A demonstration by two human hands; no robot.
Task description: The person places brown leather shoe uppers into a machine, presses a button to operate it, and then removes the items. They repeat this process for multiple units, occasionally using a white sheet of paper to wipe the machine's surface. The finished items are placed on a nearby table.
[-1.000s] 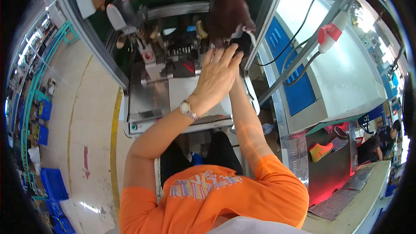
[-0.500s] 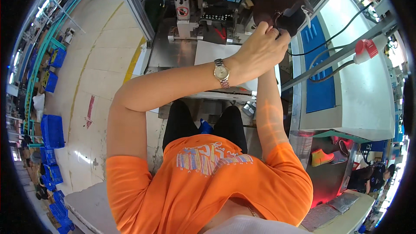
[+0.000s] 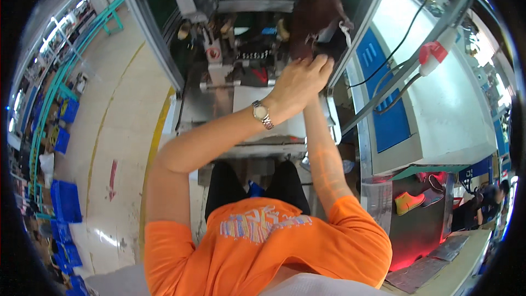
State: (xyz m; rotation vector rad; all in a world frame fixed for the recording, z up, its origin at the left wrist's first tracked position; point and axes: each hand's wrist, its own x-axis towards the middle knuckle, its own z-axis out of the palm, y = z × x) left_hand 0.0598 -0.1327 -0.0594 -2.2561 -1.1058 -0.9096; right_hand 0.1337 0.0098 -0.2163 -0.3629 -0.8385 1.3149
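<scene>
The brown piece [image 3: 315, 13] rises in a dome above the desk's [image 3: 205, 101] far right corner, its lower end at the person's hands. It looks thin and leathery, so it should handle light, soft and floppy, folding easily rather than breaking; the lower edge seems the best place to take hold, with fingers on both sides.

The left hand [image 3: 298, 85], wearing a watch [image 3: 260, 112], is bent at the knuckles against that lower end; its fingertips are hidden, so whether it pinches the piece cannot be told. The right hand [image 3: 314, 102] is mostly covered by the left, and its grip cannot be told either.

A left post [image 3: 145, 27] borders the desk's left side. The machine [image 3: 219, 74] fills the far middle, with a white sheet [image 3: 249, 98] before it, toward the near edge. A white strip [image 3: 346, 30] hangs at the piece's right, close to the right post [image 3: 361, 27], which limits room on that side. Beyond the right edge are a red-and-white plug [image 3: 433, 57] and a white cabinet [image 3: 449, 115].
</scene>
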